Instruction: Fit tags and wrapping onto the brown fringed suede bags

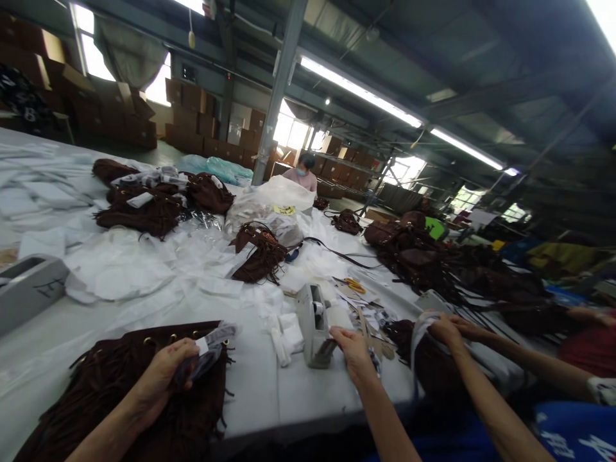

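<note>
A dark brown fringed suede bag [120, 391] lies at the table's near edge. My left hand [163, 375] rests on it, with the fingers closed around a grey and white wrapped bundle [212, 350] at the bag's top. My right hand [353, 350] reaches forward to the near end of a grey tape dispenser [312, 324]. Its fingers are curled down in a pinch, and what they hold is hidden.
To my right, a co-worker in blue has both hands [447, 330] on a brown bag in a white cover. More brown fringed bags [144, 208], white wrapping sheets [115, 269], yellow-handled scissors [355, 285] and a grey box [29, 289] lie across the white table. Another person [303, 172] stands at the far end.
</note>
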The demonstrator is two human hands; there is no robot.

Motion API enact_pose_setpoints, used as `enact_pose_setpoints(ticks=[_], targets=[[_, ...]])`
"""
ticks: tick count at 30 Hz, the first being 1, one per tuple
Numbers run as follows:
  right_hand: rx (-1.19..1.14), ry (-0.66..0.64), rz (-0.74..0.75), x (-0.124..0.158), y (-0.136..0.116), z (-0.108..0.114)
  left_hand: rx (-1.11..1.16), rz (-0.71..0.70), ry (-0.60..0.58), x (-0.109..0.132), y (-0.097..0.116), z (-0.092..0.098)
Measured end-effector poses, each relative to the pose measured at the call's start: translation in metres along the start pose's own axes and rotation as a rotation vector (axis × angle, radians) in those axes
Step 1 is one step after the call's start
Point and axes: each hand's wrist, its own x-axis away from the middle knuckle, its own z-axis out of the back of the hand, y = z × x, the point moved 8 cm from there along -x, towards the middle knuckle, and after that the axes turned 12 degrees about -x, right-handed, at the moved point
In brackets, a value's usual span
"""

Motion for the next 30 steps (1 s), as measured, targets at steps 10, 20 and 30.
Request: enact_pose_setpoints(ticks=[10,20,30], targets=[[-0.027,0.152,-0.061,0.054,0.035,0.027,0.001,0.033,0.005,0.003,0.003,0.0],[-0.123,0.17,-0.036,0.055,0.028,0.023,0.019,0.028,-0.008,0.004,0.005,0.0],[-0.346,0.182,-0.179,0.07,0.045,0.013,0.032,0.027,-0.018,0.002,-0.002,-0.001]])
